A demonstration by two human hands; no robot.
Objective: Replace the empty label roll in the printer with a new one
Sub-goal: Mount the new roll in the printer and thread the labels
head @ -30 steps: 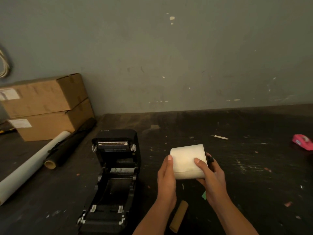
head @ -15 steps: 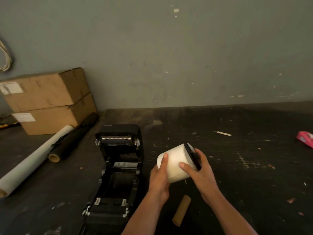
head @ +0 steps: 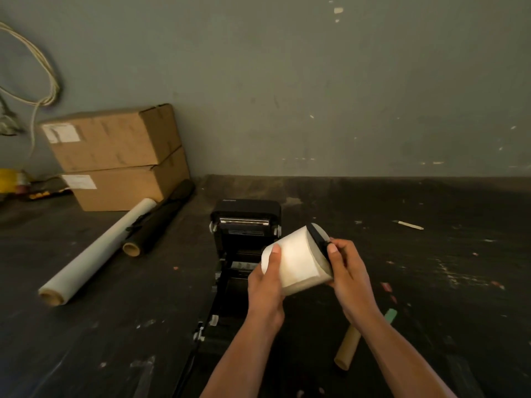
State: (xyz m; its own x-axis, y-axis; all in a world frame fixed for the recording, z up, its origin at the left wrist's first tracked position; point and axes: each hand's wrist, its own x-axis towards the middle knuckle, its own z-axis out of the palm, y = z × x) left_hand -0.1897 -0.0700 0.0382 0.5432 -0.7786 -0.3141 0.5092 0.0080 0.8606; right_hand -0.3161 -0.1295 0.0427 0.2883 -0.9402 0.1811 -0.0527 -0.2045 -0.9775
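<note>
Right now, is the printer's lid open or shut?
Open. The printer has its lid swung up toward the wall, baring the bay below. The new roll is not in it: both hands hold it above.

The printer (head: 244, 225) stood open on the table (head: 431, 282), near the wall (head: 287, 81). To its left lay two long rolls (head: 97, 251) side by side, before two stacked boxes (head: 115, 156). The label roll (head: 296, 261) was held above the printer's open bay, and an empty core (head: 347, 351) lay on the table to the right.
</note>
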